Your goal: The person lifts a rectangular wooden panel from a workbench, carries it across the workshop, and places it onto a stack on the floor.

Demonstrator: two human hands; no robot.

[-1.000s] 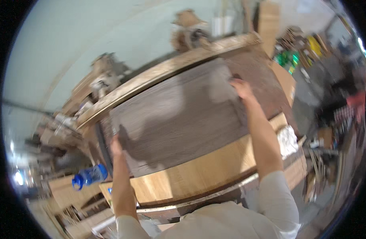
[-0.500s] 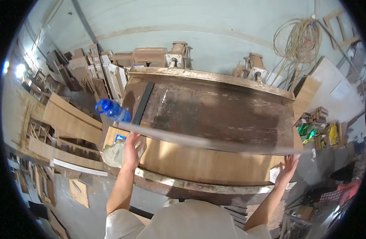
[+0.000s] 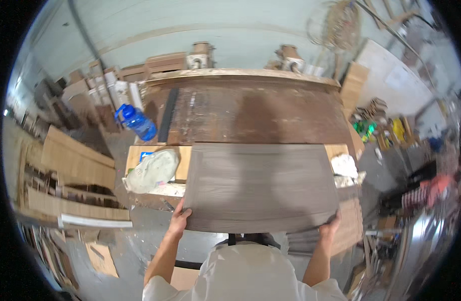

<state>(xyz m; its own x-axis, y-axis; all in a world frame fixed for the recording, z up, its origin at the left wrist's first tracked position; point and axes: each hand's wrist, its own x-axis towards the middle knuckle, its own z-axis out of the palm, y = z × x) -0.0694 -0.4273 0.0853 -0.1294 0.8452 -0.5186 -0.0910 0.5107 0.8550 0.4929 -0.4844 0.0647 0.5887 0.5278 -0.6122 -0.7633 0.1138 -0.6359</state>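
A wide grey-brown wood-grain panel (image 3: 260, 188) lies nearly flat in front of me, over the near edge of the workbench. My left hand (image 3: 179, 218) grips its near left corner, thumb on the top face. At the near right corner my right hand (image 3: 331, 226) holds the panel, its fingers partly hidden by the board. Under the panel, a light wooden board (image 3: 135, 158) shows at both sides. A pale crumpled cloth (image 3: 155, 168) rests by the panel's left edge, and a white crumpled wad (image 3: 344, 165) by its right edge.
A blue water bottle (image 3: 137, 123) stands at the bench's left, beside a black strip (image 3: 168, 115). The brown bench top (image 3: 215, 113) ends at a raised back rail (image 3: 240, 73) with clamp cylinders behind. Wooden panels (image 3: 75, 155) lean at left; green and yellow items (image 3: 365, 129) lie at right.
The panel, seen nearly edge-on before, has turned to show its broad face and come closer to me. Both hands have moved down and inward with it. The view has shifted.
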